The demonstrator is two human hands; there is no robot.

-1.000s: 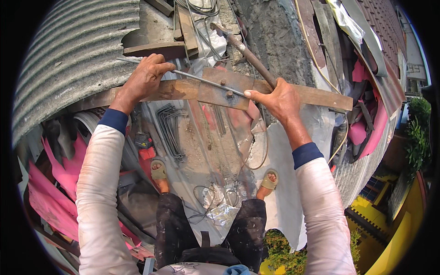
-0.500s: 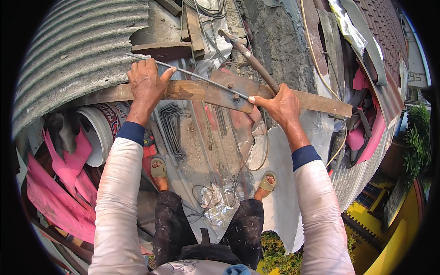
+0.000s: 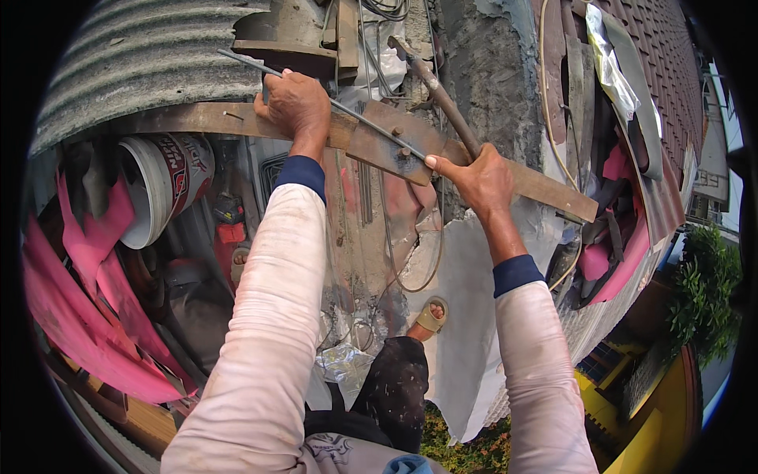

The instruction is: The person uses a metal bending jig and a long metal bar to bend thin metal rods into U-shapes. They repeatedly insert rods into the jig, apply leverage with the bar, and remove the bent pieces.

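My left hand [image 3: 298, 107] is closed around a thin grey steel rod [image 3: 355, 115] near its upper-left part. The rod slants down to the right across a wooden block [image 3: 375, 154] with two round pins [image 3: 399, 134], fixed on a long wooden plank [image 3: 557, 191]. My right hand [image 3: 482, 178] grips a rusty pipe tool [image 3: 442, 103] with a bent head at the far end, its thumb resting on the rod's lower end beside the block. Where the pipe meets the rod under my hand is hidden.
Corrugated roofing [image 3: 142, 59] is at the upper left, above a white bucket [image 3: 138, 189] and pink sheets [image 3: 103, 316]. Coiled wire [image 3: 387, 9], a grey concrete strip [image 3: 489, 79] and a hanging cable [image 3: 549, 126] surround the work. A drop with foliage [image 3: 703, 284] lies at the right.
My left hand has moved up and right along the rod, and the rod's left end now sits higher. The plank appears tilted further down toward the right as the view shifts.
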